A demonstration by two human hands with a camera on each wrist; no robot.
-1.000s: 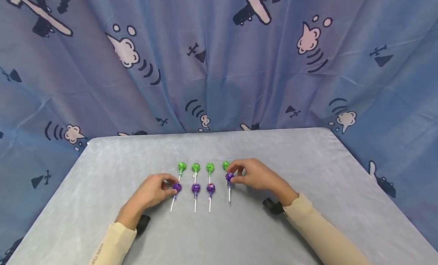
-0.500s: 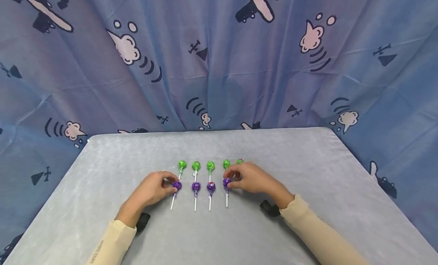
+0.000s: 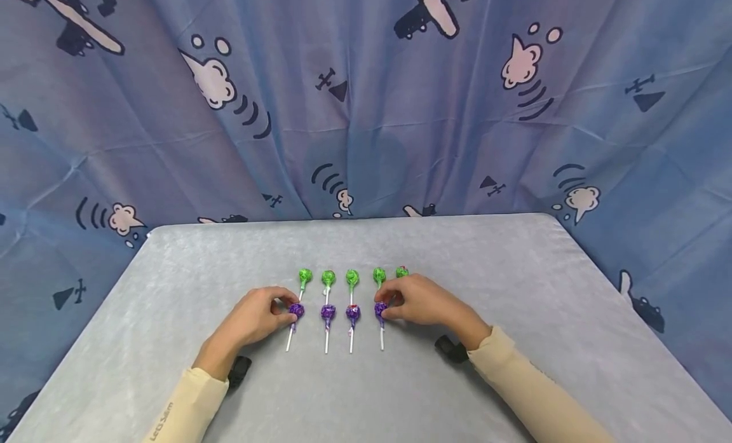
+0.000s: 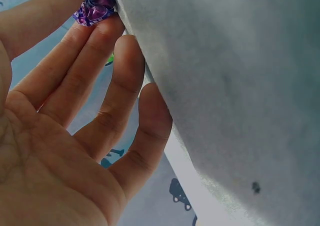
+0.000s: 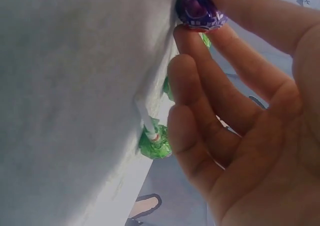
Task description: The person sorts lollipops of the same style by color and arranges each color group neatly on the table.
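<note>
My left hand (image 3: 255, 316) pinches the head of the leftmost purple lollipop (image 3: 296, 310) between thumb and fingers; its white stick points toward me. On the other side, my right hand (image 3: 422, 301) pinches the rightmost purple lollipop (image 3: 380, 309) by its head. In the right wrist view that purple wrapper (image 5: 199, 8) shows between thumb and fingertips. Between the hands lie two more purple lollipops (image 3: 328, 312). Behind them runs a row of several green lollipops (image 3: 351, 277). My right hand partly hides the rightmost green lollipop (image 3: 402, 272).
A pale grey cloth covers the table (image 3: 366, 392). Behind it hangs a blue curtain (image 3: 366, 112) printed with planes and clouds. Black straps (image 3: 452, 349) with wrist cameras sit under both wrists, close to the cloth.
My right hand has brought its purple lollipop slightly toward me, into line with the other purple ones. The rightmost green lollipop has come into view behind it. My left hand stays in place.
</note>
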